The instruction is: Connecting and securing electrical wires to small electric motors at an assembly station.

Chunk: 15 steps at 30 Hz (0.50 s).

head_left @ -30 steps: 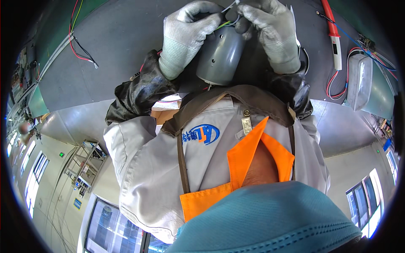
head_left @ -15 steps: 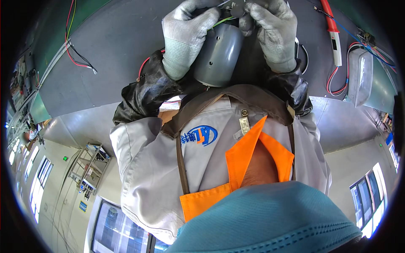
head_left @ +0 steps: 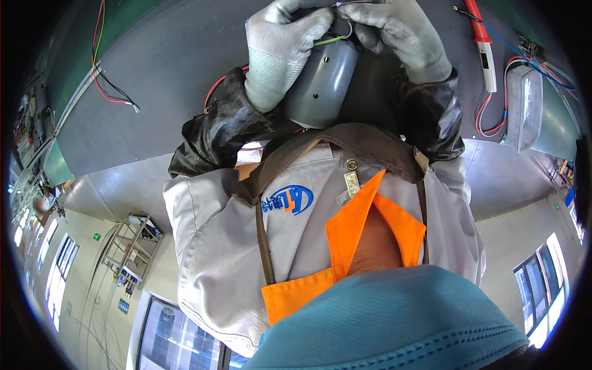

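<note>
A grey metal cylinder (head_left: 320, 86) with small dark holes in its side lies between my forearms, its near end close to my apron. My gloved left hand (head_left: 277, 52) is closed at the cylinder's far left rim. Its fingertips are partly hidden, so what they grip does not show. A green-yellow wire (head_left: 330, 41) comes out beside its thumb across the cylinder's far end. My gloved right hand (head_left: 404, 34) is raised past the far right rim, thumb and forefinger pinching a thin pale wire (head_left: 353, 2) at the picture's top edge.
Dark matting (head_left: 166, 86) covers the bench. Loose red and black wires (head_left: 111, 86) lie at left. To the right are a red-and-white pen-shaped tool (head_left: 485, 52), a grey box (head_left: 524, 108) and more cables. A metal shelf rack (head_left: 131, 246) stands behind me.
My right hand has shifted outward to the right, and the pale wire now shows at its fingertips. A dark round part seen between the hands is no longer visible there.
</note>
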Available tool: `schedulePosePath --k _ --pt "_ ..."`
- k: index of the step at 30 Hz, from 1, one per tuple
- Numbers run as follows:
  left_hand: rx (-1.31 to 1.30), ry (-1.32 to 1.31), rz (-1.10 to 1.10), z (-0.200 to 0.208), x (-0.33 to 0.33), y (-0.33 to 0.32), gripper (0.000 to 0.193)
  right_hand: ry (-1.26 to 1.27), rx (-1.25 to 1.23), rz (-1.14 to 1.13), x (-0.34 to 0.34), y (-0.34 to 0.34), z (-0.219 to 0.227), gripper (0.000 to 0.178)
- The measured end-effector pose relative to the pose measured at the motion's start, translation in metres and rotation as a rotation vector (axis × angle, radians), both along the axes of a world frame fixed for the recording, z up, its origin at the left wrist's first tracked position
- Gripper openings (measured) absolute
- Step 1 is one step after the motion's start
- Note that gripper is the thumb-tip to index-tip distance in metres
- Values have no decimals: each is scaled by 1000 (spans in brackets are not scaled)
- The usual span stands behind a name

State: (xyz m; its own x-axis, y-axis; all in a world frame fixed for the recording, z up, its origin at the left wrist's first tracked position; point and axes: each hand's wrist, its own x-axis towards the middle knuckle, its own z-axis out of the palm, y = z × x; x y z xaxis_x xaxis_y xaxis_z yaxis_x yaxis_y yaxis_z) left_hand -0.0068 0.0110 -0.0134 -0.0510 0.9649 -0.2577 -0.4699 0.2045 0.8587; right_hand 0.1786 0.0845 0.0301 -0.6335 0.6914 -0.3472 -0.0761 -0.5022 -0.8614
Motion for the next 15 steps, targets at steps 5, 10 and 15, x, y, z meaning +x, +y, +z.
schedulePosePath --k 5,10,15 --pt "14 186 -21 7 7 0 19 -220 284 -101 -7 -13 -5 33" --pt "384 898 5 16 6 -10 34 -542 1250 -290 0 -19 -24 13" --pt "310 812 174 1 7 -23 43 -511 540 -203 14 -13 -32 10"
